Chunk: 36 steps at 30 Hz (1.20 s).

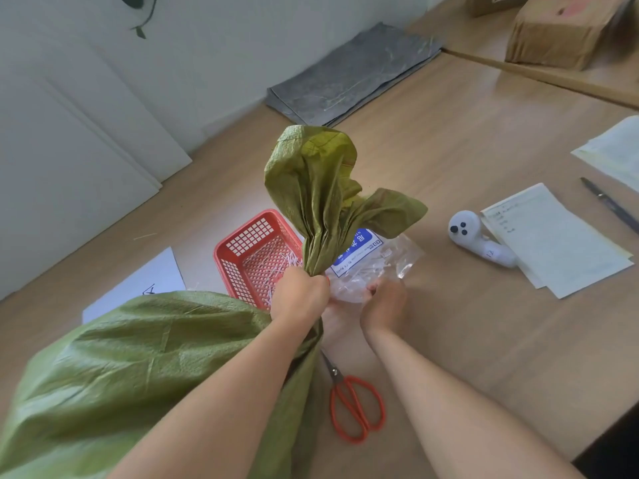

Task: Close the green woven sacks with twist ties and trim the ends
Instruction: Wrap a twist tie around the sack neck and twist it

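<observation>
Over the surface (456,326): green sack (138,368) gathered, untied.
Neck (320,247) is clenched by left grip (300,299); right grip (383,302) at tie bag (375,262), closure not discernible; tie required.

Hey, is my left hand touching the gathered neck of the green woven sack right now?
Touching. The head view shows the left hand with fingers curled round the green woven sack at its bunched neck.

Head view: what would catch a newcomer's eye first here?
The big green woven sack fills the lower left, its bunched neck held upright at centre by the left hand. Just right of it the right hand is at a clear plastic bag, with a red basket behind and red scissors lying nearer.
</observation>
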{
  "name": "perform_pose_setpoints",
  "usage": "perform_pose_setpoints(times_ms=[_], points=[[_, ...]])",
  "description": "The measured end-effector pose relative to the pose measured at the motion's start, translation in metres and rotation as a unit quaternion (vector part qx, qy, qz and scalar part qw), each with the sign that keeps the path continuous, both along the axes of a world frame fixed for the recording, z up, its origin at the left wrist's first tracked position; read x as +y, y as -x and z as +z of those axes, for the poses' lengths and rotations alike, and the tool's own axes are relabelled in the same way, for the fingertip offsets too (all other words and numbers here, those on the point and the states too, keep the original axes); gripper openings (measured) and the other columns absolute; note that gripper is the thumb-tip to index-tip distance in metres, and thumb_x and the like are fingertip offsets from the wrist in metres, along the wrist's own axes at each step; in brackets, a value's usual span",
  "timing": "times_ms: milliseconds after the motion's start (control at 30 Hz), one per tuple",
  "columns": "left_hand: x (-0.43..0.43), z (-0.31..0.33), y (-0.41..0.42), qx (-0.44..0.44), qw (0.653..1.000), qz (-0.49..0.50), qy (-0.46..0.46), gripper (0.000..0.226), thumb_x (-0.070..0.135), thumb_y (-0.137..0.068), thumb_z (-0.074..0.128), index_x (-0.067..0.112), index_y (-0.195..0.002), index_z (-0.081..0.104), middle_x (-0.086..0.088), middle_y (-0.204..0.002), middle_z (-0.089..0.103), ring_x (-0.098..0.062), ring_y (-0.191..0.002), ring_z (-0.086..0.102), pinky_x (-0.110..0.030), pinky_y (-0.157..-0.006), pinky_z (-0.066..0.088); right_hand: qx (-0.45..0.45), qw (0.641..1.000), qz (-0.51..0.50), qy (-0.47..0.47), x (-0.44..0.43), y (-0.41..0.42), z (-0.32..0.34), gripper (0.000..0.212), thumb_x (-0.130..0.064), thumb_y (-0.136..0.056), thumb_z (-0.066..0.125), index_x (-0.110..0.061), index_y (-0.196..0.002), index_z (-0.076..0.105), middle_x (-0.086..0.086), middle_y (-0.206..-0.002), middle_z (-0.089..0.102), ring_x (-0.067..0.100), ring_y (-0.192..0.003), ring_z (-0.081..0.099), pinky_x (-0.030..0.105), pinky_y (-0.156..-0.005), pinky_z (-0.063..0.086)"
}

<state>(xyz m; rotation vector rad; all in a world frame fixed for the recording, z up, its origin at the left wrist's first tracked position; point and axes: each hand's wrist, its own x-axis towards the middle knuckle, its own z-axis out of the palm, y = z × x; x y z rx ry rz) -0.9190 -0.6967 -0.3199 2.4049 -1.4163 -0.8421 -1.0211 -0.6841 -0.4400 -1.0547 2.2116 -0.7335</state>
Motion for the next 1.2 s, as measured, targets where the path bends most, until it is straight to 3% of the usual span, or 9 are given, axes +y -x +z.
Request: perform_pose_setpoints(times_ms=[167, 267, 400, 500, 633, 833, 1000, 1200], points=[[0.006, 0.007, -0.003, 0.016, 1.000, 0.014, 0.004, 0.046, 0.041, -0.072, 0.049, 0.007, -0.096, 0.067, -0.014, -0.094, 0.071, -0.038, -0.088, 0.068, -0.042, -0.078, 0.054, -0.022, 0.999, 0.022, 0.012, 0.017, 0.006, 0.008, 0.016, -0.002, -0.092, 0.058, -0.009, -0.099, 0.070, 0.014, -0.104, 0.068, 0.036, -0.096, 0.066, 0.037, -0.077, 0.048], [0.012, 0.014, -0.001, 0.026, 1.000, 0.006, 0.002, 0.042, 0.040, -0.072, 0.047, 0.007, -0.091, 0.066, -0.014, -0.090, 0.071, -0.036, -0.085, 0.068, -0.037, -0.069, 0.049, -0.049, 0.998, 0.020, 0.018, 0.024, 0.016, 0.017, 0.019, 0.002, -0.093, 0.052, -0.007, -0.101, 0.067, 0.014, -0.101, 0.071, 0.036, -0.096, 0.067, 0.036, -0.077, 0.048], [0.018, 0.025, -0.001, 0.024, 1.000, 0.001, 0.009, 0.038, 0.039, -0.077, 0.050, 0.008, -0.090, 0.067, -0.011, -0.086, 0.070, -0.035, -0.082, 0.068, -0.036, -0.068, 0.049, -0.062, 0.998, 0.025, 0.013, 0.025, 0.028, 0.032, 0.022, 0.002, -0.096, 0.046, -0.012, -0.099, 0.062, 0.014, -0.096, 0.070, 0.037, -0.096, 0.066, 0.031, -0.070, 0.037], [0.025, 0.030, -0.003, 0.033, 0.999, 0.004, 0.012, 0.032, 0.037, -0.076, 0.050, 0.010, -0.085, 0.066, -0.009, -0.080, 0.069, -0.032, -0.075, 0.068, -0.035, -0.065, 0.049, -0.065, 0.998, 0.026, 0.002, 0.023, 0.030, 0.040, 0.027, -0.002, -0.099, 0.041, -0.012, -0.115, 0.060, 0.017, -0.104, 0.070, 0.037, -0.100, 0.065, 0.032, -0.074, 0.042], [0.031, 0.030, -0.010, 0.019, 1.000, 0.015, 0.007, 0.025, 0.034, -0.083, 0.054, 0.013, -0.087, 0.065, -0.007, -0.080, 0.069, -0.030, -0.073, 0.067, -0.034, -0.061, 0.049, -0.078, 0.997, -0.014, 0.011, 0.023, 0.028, 0.048, 0.020, -0.004, -0.103, 0.043, -0.003, -0.117, 0.058, 0.020, -0.116, 0.066, 0.039, -0.110, 0.064, 0.038, -0.083, 0.046], [0.034, 0.036, -0.012, 0.039, 0.999, 0.018, 0.006, 0.024, 0.033, -0.080, 0.054, 0.013, -0.084, 0.066, -0.008, -0.077, 0.070, -0.033, -0.071, 0.069, -0.039, -0.066, 0.057, -0.126, 0.985, -0.090, 0.079, 0.033, 0.032, 0.062, 0.016, -0.002, -0.099, 0.050, 0.006, -0.112, 0.054, 0.027, -0.114, 0.064, 0.043, -0.108, 0.061, 0.040, -0.085, 0.042], [0.039, 0.044, -0.017, 0.058, 0.998, 0.029, 0.007, 0.022, 0.033, -0.082, 0.055, 0.014, -0.086, 0.065, -0.009, -0.079, 0.070, -0.032, -0.070, 0.068, -0.042, -0.070, 0.060, -0.110, 0.968, -0.137, 0.179, 0.038, 0.045, 0.090, 0.004, 0.002, -0.096, 0.053, 0.001, -0.099, 0.054, 0.023, -0.102, 0.062, 0.040, -0.096, 0.059, 0.025, -0.072, 0.027], [0.047, 0.068, -0.025, 0.099, 0.993, 0.050, 0.038, 0.026, 0.037, -0.091, 0.056, 0.013, -0.087, 0.065, -0.009, -0.078, 0.069, -0.029, -0.068, 0.066, -0.047, -0.076, 0.062, -0.101, 0.954, -0.154, 0.239, 0.035, 0.060, 0.133, 0.013, 0.003, -0.094, 0.048, -0.001, -0.106, 0.050, 0.022, -0.102, 0.063, 0.041, -0.091, 0.059, 0.030, -0.070, 0.029]])
